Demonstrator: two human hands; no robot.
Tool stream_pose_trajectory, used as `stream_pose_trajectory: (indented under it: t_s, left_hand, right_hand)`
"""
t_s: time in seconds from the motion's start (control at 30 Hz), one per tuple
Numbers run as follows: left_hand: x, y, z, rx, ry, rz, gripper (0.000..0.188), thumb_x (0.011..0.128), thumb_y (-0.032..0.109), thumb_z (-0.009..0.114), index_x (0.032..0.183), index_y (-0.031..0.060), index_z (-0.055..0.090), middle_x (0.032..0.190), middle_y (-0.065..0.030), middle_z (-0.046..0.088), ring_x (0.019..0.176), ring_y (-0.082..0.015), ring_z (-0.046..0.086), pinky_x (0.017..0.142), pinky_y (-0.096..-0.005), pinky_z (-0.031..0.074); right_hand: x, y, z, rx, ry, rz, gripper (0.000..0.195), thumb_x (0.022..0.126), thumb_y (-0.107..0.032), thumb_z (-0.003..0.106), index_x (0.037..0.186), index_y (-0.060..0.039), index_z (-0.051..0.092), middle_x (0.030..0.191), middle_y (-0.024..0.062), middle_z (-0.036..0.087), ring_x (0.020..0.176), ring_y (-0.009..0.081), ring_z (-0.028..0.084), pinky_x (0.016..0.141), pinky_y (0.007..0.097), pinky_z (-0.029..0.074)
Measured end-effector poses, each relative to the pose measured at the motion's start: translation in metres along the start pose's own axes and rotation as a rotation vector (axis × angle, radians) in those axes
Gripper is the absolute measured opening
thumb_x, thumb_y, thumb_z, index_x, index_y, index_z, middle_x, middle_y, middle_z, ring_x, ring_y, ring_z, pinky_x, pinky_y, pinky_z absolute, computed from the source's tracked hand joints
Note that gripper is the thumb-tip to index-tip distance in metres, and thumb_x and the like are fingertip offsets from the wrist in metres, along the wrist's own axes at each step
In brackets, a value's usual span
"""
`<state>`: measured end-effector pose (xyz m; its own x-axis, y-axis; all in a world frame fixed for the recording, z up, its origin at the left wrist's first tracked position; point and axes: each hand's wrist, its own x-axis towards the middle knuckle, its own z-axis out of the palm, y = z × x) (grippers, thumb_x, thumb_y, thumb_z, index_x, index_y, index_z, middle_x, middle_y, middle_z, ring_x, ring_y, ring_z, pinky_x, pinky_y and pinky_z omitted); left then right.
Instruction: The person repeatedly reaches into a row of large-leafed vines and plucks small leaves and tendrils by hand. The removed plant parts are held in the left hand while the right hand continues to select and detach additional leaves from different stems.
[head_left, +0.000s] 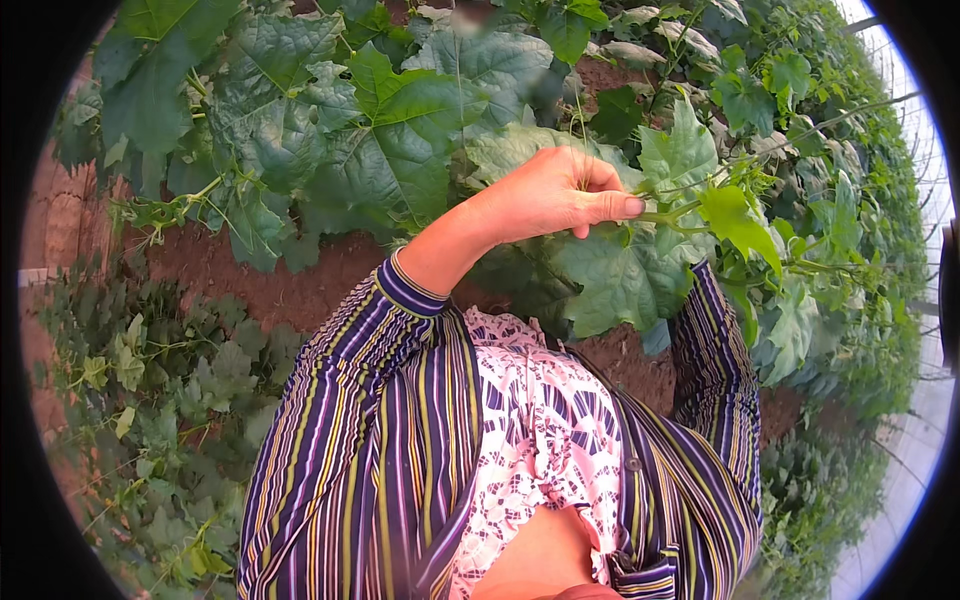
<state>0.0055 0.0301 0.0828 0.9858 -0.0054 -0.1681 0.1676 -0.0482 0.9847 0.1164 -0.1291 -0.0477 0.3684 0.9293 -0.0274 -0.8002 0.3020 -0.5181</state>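
My left hand (574, 187) pinches a green vine stem (664, 217) between thumb and fingers, just in front of my chest. Thin strands of twine (579, 120) run up from this hand. Beyond the fingertips the stem carries a bright young leaf (739, 221) and a paler upright leaf (679, 150). A broad lobed leaf (626, 281) hangs right below the hand. My right arm, in a striped sleeve (712, 352), reaches up behind the foliage; leaves hide the right hand.
Large-leaved vines (405, 135) fill the far side. A line (832, 120) stretches toward the upper right. Brown soil (225, 281) shows between the plants, with lower foliage (187, 405) at the left. A pale translucent wall (907, 450) with curved ribs borders the right.
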Motion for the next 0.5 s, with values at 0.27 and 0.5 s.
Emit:
stream_pose_trajectory:
  t_s: [0.27, 0.5]
  left_hand:
    - [0.0, 0.001, 0.001, -0.068, 0.07, 0.016, 0.024, 0.09, 0.028, 0.063, 0.088, 0.0045, 0.065, 0.071, 0.004, 0.055, 0.06, -0.0037, 0.051, 0.052, -0.0185, 0.039]
    - [0.004, 0.009, 0.001, -0.21, 0.046, 0.043, 0.024, 0.089, 0.03, 0.065, 0.091, 0.0059, 0.064, 0.071, 0.0039, 0.057, 0.059, -0.0033, 0.053, 0.051, -0.0176, 0.039]
  right_hand:
    - [-0.002, -0.005, 0.0, -0.003, 0.025, -0.028, 0.032, 0.094, -0.018, 0.052, 0.123, -0.0036, 0.051, 0.113, 0.008, 0.061, 0.097, 0.0166, 0.06, 0.082, 0.0337, 0.051]
    - [-0.006, -0.016, -0.001, 0.016, 0.078, -0.082, 0.031, 0.094, -0.016, 0.053, 0.121, -0.0029, 0.052, 0.112, 0.0078, 0.062, 0.096, 0.0164, 0.061, 0.082, 0.0334, 0.051]
